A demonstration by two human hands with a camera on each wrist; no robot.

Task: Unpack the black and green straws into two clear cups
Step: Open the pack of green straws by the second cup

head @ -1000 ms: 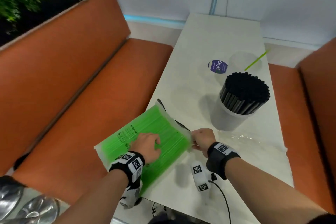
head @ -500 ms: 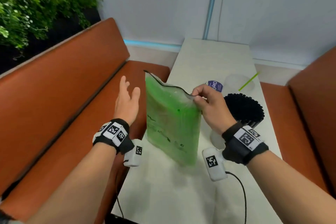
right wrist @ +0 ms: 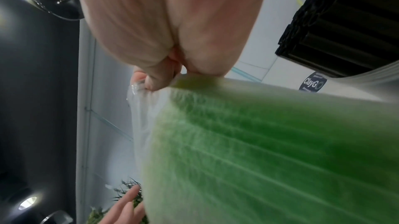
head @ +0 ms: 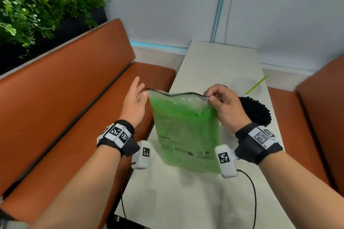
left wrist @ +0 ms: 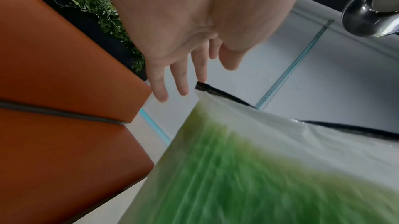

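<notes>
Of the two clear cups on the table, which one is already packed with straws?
The nearer clear cup, behind the right hand, packed with black straws; the farther clear cup holds one green straw.

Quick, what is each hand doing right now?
Left hand: open, fingers straight, beside the bag's top corner, holding nothing.
Right hand: pinching the top edge of the bag of green straws.
</notes>
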